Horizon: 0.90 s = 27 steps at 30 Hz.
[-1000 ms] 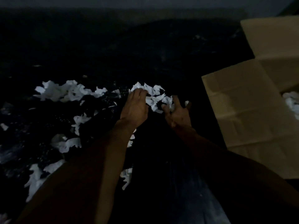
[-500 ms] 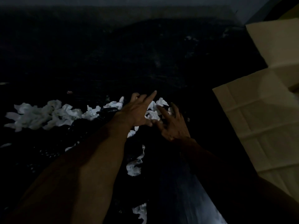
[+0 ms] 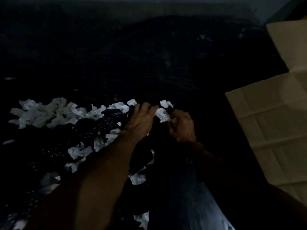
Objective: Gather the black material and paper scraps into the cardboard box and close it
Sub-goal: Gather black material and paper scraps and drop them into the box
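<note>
White paper scraps (image 3: 49,113) lie scattered over black material (image 3: 93,128) on a dark floor, from the left side down to the bottom centre. My left hand (image 3: 141,118) rests palm down on the heap, fingers curled around scraps and black material. My right hand (image 3: 182,127) is closed on a clump of white paper scraps (image 3: 163,114) held between the two hands. The cardboard box (image 3: 272,127) stands at the right with its flaps open; its inside is out of view.
A shiny black sheet (image 3: 186,196) runs beneath my arms toward the bottom edge. More scraps (image 3: 138,178) lie near my left forearm. A pale wall (image 3: 166,2) bounds the dark floor at the back.
Both hands, spread over the scraps earlier, have curled shut around a clump of paper. The view has shifted, with the box further right in frame than a second ago.
</note>
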{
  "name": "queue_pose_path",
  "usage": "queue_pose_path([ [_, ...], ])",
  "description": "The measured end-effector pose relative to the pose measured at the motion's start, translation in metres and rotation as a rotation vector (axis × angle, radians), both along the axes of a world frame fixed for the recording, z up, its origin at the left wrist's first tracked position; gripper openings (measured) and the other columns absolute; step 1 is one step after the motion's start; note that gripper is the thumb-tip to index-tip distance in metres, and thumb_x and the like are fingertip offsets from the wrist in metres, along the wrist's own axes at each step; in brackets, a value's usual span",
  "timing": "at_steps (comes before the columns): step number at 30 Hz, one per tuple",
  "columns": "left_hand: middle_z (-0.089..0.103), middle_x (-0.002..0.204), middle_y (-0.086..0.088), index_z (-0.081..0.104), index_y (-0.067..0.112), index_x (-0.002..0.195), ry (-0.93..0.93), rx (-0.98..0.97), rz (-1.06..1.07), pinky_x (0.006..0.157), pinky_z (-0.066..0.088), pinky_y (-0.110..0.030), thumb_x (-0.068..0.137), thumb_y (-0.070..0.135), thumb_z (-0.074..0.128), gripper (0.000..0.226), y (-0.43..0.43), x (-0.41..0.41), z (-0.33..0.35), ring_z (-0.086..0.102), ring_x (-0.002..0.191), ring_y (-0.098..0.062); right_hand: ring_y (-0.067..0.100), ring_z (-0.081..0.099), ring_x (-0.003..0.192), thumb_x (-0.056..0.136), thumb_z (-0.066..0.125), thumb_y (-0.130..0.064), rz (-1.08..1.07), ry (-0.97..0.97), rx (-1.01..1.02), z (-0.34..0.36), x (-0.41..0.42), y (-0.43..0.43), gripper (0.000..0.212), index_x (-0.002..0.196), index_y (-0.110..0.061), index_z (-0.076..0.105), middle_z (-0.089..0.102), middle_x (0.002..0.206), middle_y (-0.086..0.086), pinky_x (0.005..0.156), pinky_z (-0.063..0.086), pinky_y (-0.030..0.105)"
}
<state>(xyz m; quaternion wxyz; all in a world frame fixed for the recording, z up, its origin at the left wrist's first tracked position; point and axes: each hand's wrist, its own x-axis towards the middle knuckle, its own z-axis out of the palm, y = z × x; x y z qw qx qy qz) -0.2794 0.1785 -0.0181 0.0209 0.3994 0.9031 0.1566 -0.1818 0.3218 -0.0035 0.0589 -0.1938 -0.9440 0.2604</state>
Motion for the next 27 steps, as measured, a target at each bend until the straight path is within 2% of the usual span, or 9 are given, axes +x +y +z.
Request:
queue_pose_path([
  [3, 0.056, 0.116, -0.017, 0.042, 0.018, 0.141, -0.01, 0.037, -0.029, 0.099, 0.039, -0.042, 0.092, 0.012, 0.051, 0.05, 0.003, 0.001, 0.006, 0.053, 0.105, -0.035, 0.028, 0.061, 0.088, 0.079, 0.061, -0.007, -0.053, 0.022, -0.088, 0.01, 0.003, -0.002, 0.03, 0.109, -0.011, 0.065, 0.066, 0.095, 0.01, 0.076, 0.049, 0.037],
  [7, 0.061, 0.113, -0.018, 0.051, 0.018, 0.134, -0.085, 0.131, 0.043, 0.088, 0.045, -0.041, 0.097, 0.038, 0.047, 0.042, -0.006, -0.002, 0.017, 0.057, 0.103, -0.036, 0.033, 0.056, 0.102, 0.078, 0.055, -0.002, -0.045, -0.015, -0.082, 0.01, 0.009, 0.001, 0.046, 0.121, -0.016, 0.063, 0.06, 0.111, 0.013, 0.079, 0.045, 0.033],
  [10, 0.067, 0.092, -0.013, 0.063, 0.016, 0.105, -0.022, 0.218, 0.147, 0.071, 0.051, -0.038, 0.094, 0.052, 0.031, 0.049, -0.015, -0.005, 0.028, 0.063, 0.086, -0.033, 0.037, 0.054, 0.1, 0.078, 0.048, -0.019, -0.099, -0.018, -0.072, 0.012, 0.01, 0.004, 0.036, 0.106, -0.005, 0.066, 0.058, 0.108, 0.017, 0.075, 0.034, 0.028],
  [12, 0.065, 0.081, -0.011, 0.061, 0.012, 0.088, 0.009, 0.306, 0.217, 0.062, 0.046, -0.034, 0.093, 0.05, 0.043, 0.042, -0.014, -0.006, 0.041, 0.062, 0.075, -0.032, 0.034, 0.054, 0.095, 0.075, 0.044, -0.034, -0.11, 0.025, -0.073, 0.017, 0.009, 0.001, 0.042, 0.1, -0.006, 0.064, 0.058, 0.101, 0.015, 0.075, 0.034, 0.029],
  [15, 0.065, 0.075, -0.009, 0.058, 0.01, 0.082, -0.011, 0.446, 0.295, 0.059, 0.044, -0.03, 0.09, 0.042, 0.058, 0.033, -0.008, -0.007, 0.067, 0.061, 0.068, -0.028, 0.026, 0.049, 0.087, 0.075, 0.04, -0.054, -0.078, 0.078, 0.029, 0.022, 0.004, -0.002, 0.052, 0.09, -0.011, 0.066, 0.056, 0.091, 0.007, 0.078, 0.039, 0.034],
  [19, 0.061, 0.07, 0.001, 0.055, 0.012, 0.087, -0.079, 0.673, 0.466, 0.056, 0.047, -0.028, 0.086, 0.033, 0.066, 0.024, -0.006, -0.009, 0.092, 0.06, 0.063, -0.019, 0.028, 0.05, 0.09, 0.078, 0.042, -0.048, -0.058, 0.172, 0.034, 0.032, -0.01, -0.006, 0.048, 0.072, -0.008, 0.068, 0.056, 0.093, 0.009, 0.078, 0.029, 0.025],
  [23, 0.062, 0.08, 0.002, 0.057, 0.012, 0.1, -0.095, 0.78, 0.577, 0.062, 0.043, -0.022, 0.089, 0.026, 0.063, 0.019, -0.02, -0.02, 0.09, 0.061, 0.073, -0.016, 0.032, 0.053, 0.105, 0.076, 0.065, -0.027, -0.014, 0.121, 0.028, 0.034, -0.032, -0.001, 0.026, 0.087, -0.005, 0.074, 0.06, 0.118, 0.01, 0.085, 0.036, 0.024],
  [25, 0.061, 0.105, -0.006, 0.058, 0.012, 0.112, -0.124, 0.682, 0.632, 0.073, 0.039, -0.018, 0.091, 0.023, 0.059, 0.024, -0.033, -0.027, 0.075, 0.06, 0.092, -0.021, 0.034, 0.052, 0.112, 0.076, 0.071, -0.019, 0.03, 0.067, 0.034, 0.029, -0.041, 0.001, 0.023, 0.093, -0.003, 0.074, 0.058, 0.129, 0.012, 0.093, 0.04, 0.028],
  [27, 0.05, 0.126, -0.015, 0.055, 0.012, 0.126, -0.176, 0.51, 0.676, 0.087, 0.039, -0.025, 0.092, 0.021, 0.057, 0.035, -0.047, -0.033, 0.054, 0.054, 0.108, -0.028, 0.035, 0.055, 0.113, 0.077, 0.07, -0.016, 0.068, 0.001, 0.045, 0.02, -0.044, 0.002, 0.025, 0.096, -0.001, 0.073, 0.059, 0.129, 0.014, 0.096, 0.041, 0.031],
])
